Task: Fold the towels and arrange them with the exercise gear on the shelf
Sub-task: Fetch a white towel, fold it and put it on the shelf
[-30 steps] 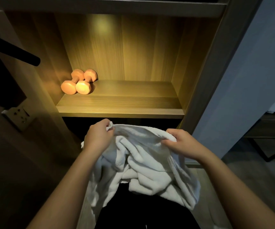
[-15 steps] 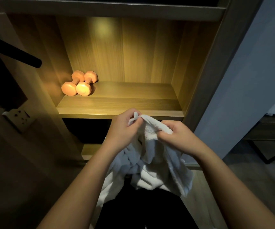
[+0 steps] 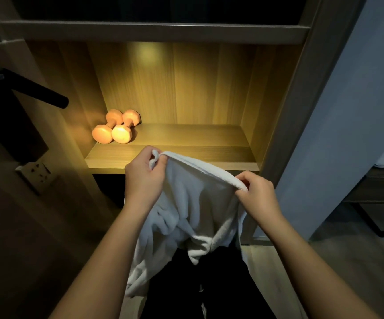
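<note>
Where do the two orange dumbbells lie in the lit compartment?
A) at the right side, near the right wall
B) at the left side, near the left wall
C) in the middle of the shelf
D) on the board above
B: the dumbbells lie side by side at the left end of the shelf, close to its left wall.

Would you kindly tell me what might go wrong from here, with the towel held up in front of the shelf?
1. The left hand and right hand pinch only the top edge of the towel; the rest hangs bunched, so a fold may come out crooked.
2. Its lower end hangs by the legs and might get stepped on.
3. The dumbbells lie at the left of the shelf; a carelessly pushed towel could nudge them.
</note>
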Action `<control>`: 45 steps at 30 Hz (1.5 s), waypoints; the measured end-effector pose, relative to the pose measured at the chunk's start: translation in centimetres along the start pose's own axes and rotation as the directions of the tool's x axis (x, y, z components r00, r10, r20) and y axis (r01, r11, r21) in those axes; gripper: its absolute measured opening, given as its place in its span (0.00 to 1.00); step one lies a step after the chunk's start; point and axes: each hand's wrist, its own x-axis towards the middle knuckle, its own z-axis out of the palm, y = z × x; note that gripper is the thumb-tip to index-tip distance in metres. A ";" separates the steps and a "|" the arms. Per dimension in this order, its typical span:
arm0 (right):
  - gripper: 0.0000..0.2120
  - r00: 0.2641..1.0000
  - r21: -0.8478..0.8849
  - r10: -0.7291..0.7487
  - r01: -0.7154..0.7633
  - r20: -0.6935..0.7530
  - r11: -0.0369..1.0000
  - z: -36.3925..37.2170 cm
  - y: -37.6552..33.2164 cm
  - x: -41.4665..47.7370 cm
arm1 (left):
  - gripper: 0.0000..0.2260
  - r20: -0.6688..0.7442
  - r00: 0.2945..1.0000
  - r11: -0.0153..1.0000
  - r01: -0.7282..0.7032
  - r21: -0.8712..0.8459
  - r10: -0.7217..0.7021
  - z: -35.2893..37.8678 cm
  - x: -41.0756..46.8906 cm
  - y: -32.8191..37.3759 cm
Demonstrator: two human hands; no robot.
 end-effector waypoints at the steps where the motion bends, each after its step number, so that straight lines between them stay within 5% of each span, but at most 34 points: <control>1: 0.11 0.999 0.073 -0.031 0.032 -0.013 0.997 -0.2 -0.2 0.0 | 0.08 -0.006 1.000 1.000 0.014 0.016 -0.014 -0.2 0.2 -0.1; 4: 0.08 0.993 0.242 -0.112 0.115 -0.024 0.963 -0.6 -1.0 -0.1 | 0.06 0.032 0.997 0.993 0.065 0.100 -0.069 -0.5 0.9 -0.1; 6: 0.15 0.986 0.295 -0.160 0.164 -0.037 0.941 -0.8 -1.9 -0.3 | 0.02 0.118 0.989 0.990 0.073 0.121 -0.088 -0.5 1.0 0.3; 13: 0.16 0.940 0.365 -0.336 0.290 0.067 0.885 -1.9 -6.1 -0.4 | 0.17 0.538 0.837 0.995 -0.085 -0.049 0.098 1.3 0.0 2.4; 18: 0.15 0.957 0.262 -0.290 0.277 0.010 0.924 -2.5 -6.0 0.0 | 0.05 0.411 0.900 0.986 -0.166 0.015 0.145 2.1 0.3 3.4; 21: 0.04 0.979 0.123 -0.201 0.203 -0.027 0.971 -2.3 -5.2 0.6 | 0.05 0.300 0.932 0.979 -0.201 -0.046 0.205 2.1 0.1 3.8; 27: 0.11 0.995 -0.079 -0.077 0.071 -0.070 0.994 -1.3 -2.3 0.6 | 0.04 -0.022 0.992 0.986 -0.129 -0.108 0.128 -0.3 1.5 4.0; 32: 0.14 0.999 0.043 0.019 -0.017 -0.028 0.999 -1.8 -0.4 0.9 | 0.04 -0.108 0.994 0.998 -0.039 -0.045 0.034 -2.1 3.2 3.1; 39: 0.11 0.985 0.166 -0.158 0.168 -0.074 0.972 -3.1 -4.0 0.6 | 0.08 0.127 0.992 1.000 -0.003 -0.007 0.004 -0.7 1.5 3.1; 45: 0.06 0.957 0.230 -0.289 0.277 0.019 0.933 -4.0 -8.2 -0.1 | 0.13 0.472 0.872 0.991 -0.134 -0.028 0.132 2.0 -0.7 4.5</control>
